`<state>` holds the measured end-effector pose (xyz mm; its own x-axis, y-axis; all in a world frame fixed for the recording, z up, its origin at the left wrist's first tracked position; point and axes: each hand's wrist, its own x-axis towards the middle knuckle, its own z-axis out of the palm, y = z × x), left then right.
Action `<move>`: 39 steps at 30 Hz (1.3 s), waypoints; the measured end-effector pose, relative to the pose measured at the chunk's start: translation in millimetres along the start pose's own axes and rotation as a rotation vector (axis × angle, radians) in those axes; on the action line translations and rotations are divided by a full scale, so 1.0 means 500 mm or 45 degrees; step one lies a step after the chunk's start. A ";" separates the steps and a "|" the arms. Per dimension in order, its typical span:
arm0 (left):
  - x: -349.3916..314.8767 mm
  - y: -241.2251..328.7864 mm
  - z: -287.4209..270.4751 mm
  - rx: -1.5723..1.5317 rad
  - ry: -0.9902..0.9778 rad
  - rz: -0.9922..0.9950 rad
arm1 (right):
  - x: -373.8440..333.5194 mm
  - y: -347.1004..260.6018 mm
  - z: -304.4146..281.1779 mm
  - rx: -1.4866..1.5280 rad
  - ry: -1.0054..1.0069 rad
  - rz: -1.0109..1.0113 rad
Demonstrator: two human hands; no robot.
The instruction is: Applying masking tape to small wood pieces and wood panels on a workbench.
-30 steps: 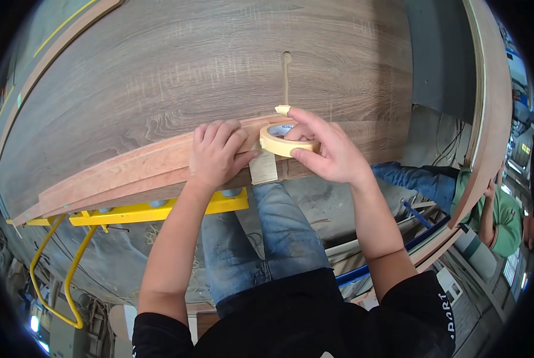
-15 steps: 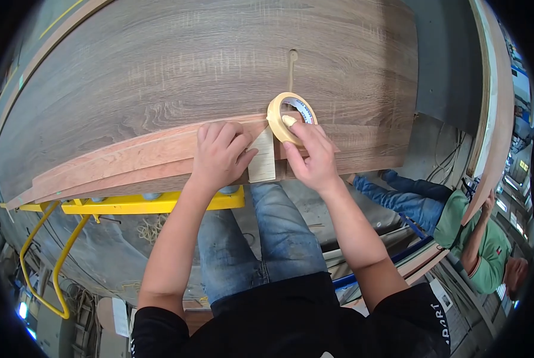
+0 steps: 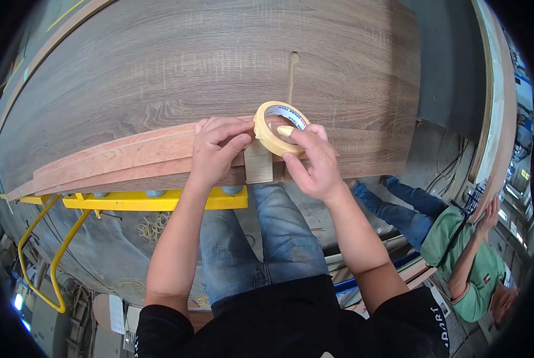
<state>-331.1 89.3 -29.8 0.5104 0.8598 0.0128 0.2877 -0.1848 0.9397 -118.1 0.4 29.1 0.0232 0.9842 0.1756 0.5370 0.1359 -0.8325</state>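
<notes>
My right hand grips a roll of yellow masking tape, thumb outside and fingers through the ring. A yellowish wrap covers one of its fingertips. At the roll's left side, the fingertips of my left hand are bent in against the tape's edge, where a small loose flap shows. Below the roll lies a pale, thinly lined strip at the panel's near edge. Long reddish wood strips lie along that edge, running left from under my left hand.
The brown wood-grain panel has a keyhole-like slot. A yellow metal frame stands at its near left side. At the right, a person in a green shirt holds a long curved board.
My left hand has lifted off the wood strips and come to the tape roll's edge. The roll has shifted slightly left and toward me. The person at right has moved a little.
</notes>
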 end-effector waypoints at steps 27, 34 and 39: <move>0.000 -0.008 0.018 0.266 0.020 0.232 | 0.104 -0.115 -0.026 -0.781 -0.515 0.426; 0.003 -0.014 0.038 0.538 0.093 0.266 | 0.085 -0.072 0.019 -0.975 -0.524 0.351; 0.003 -0.013 0.043 0.534 0.114 0.207 | 0.094 -0.062 0.031 -1.003 -0.519 0.381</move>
<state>-314.6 81.5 -43.3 0.5096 0.8379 0.1956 0.5220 -0.4818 0.7038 -146.9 44.1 55.1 0.0355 0.9499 -0.3105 0.9765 -0.0990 -0.1912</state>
